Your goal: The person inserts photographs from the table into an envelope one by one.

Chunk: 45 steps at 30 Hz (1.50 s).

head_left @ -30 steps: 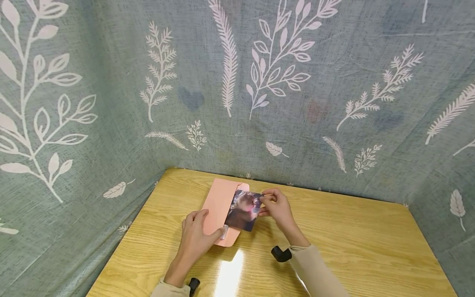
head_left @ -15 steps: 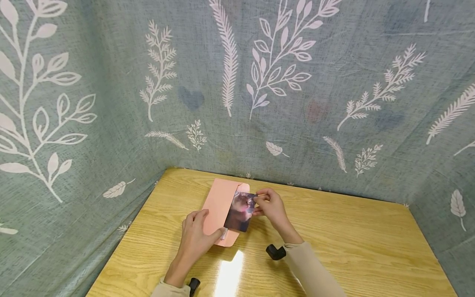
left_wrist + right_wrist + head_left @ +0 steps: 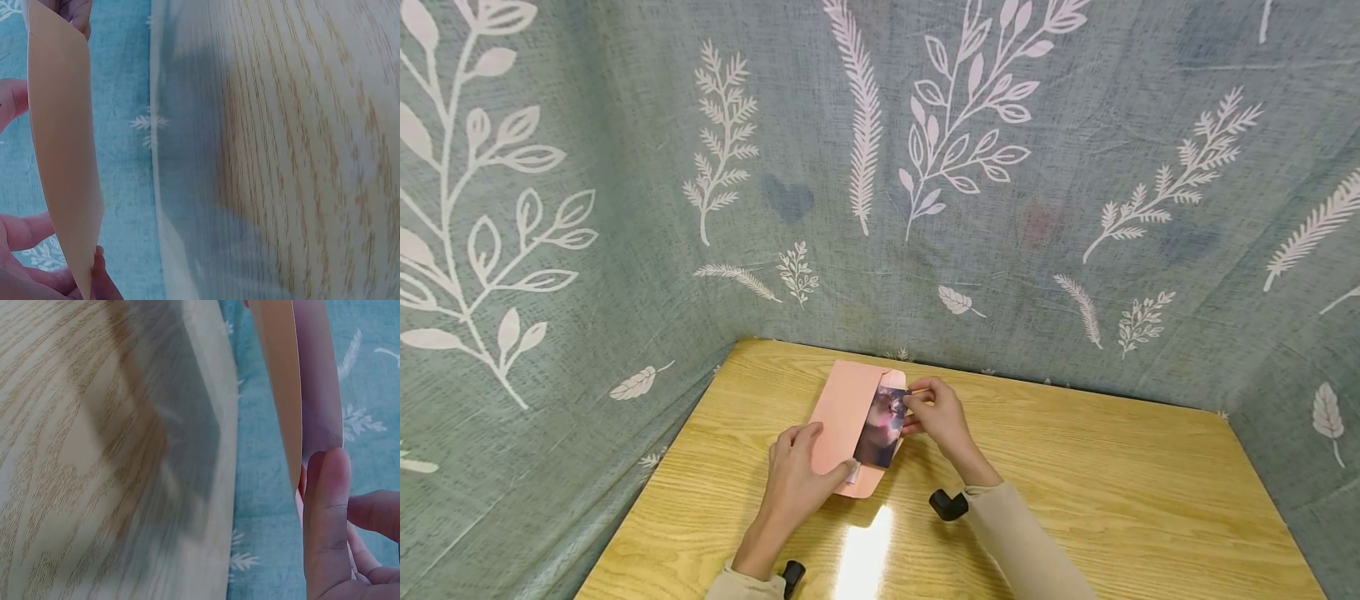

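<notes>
A pink envelope (image 3: 842, 408) is held up off the table, its flap side facing right in the head view. My left hand (image 3: 797, 475) grips its lower left part, thumb on the front near a small white slip (image 3: 853, 473) at the opening. A dark glossy photo (image 3: 880, 432) with a blurred pinkish picture sits partly inside the envelope. My right hand (image 3: 938, 417) pinches the photo's right edge. In the left wrist view the envelope (image 3: 65, 150) appears nearly edge-on. In the right wrist view the photo's pale back (image 3: 322, 381) lies against the envelope (image 3: 284, 394).
A wooden table (image 3: 1075, 467) lies below both hands, with a bright light reflection near its front. Grey-green cloth (image 3: 880, 275) with white leaf prints hangs around its back and sides. Black wrist mounts (image 3: 949, 505) sit by both sleeves.
My right hand has moved left with the photo, which has slid further into the envelope. Less of the picture shows now. The left hand and envelope have stayed about where they were.
</notes>
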Available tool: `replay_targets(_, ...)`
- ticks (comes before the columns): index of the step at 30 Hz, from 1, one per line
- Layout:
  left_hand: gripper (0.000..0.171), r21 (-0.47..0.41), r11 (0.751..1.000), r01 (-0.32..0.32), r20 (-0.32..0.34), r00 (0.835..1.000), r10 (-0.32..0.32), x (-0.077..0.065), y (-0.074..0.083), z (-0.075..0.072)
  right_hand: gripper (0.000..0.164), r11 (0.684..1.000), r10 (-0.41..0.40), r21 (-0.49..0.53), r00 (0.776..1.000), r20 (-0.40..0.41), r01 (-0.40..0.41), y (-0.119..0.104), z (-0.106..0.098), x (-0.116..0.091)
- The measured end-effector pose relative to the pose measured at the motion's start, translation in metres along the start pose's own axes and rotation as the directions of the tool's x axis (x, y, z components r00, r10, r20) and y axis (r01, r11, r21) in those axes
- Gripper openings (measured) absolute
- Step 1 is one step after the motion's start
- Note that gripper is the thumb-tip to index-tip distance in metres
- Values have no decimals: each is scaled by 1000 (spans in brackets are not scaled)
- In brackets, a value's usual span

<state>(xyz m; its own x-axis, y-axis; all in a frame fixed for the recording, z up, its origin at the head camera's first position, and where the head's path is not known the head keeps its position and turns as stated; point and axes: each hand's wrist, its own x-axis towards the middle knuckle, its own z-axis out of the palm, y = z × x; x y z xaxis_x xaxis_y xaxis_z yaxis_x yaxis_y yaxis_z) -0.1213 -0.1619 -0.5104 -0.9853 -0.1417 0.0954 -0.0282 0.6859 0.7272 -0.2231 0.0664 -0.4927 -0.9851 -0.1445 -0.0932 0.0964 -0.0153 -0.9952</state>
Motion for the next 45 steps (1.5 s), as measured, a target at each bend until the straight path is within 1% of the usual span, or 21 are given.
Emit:
replay_targets(6,81,5,1000,-8,-4,1000,8,0,0,1,29,1000,6,-28,1000,8,-6,-1,3,0)
replay_targets(14,81,0,1000,-6,0,1000,6,-2,1,0,25,999,-4,-39,1000,16,5,-3,7,-1)
replay_targets(19,82,2,1000,2,7,1000,-2,-2,1,0,27,999,2,-45,1000,20,-2,-2,9,0)
replay_targets(24,82,4,1000,3,4,1000,-3,-2,1,1,30,999,-4,-49,999,43,7,-1,9,1)
replay_targets(25,82,3,1000,3,2,1000,-3,-2,1,1,30,998,-5,-56,999,50,7,-2,9,1)
replay_targets(27,82,5,1000,4,0,1000,-4,-2,2,0,31,998,-11,-64,998,61,15,-11,9,-4)
replay_targets(32,83,11,1000,5,6,1000,-5,-1,0,0,28,997,-45,-64,998,32,47,-12,7,-7)
replay_targets(34,83,11,1000,5,6,1000,-5,-1,0,0,27,996,-60,-65,998,13,60,-4,4,-4)
replay_targets(36,82,13,1000,3,4,1000,-3,-1,0,0,26,995,-64,-75,998,0,64,-5,1,-6)
replay_targets(40,83,13,1000,1,1,1000,-1,-2,-1,1,26,995,-71,-76,997,-1,71,-6,-3,-11)
replay_targets(45,83,13,1000,-4,2,1000,4,-2,-1,1,29,997,-59,-45,998,26,61,-8,-5,-16)
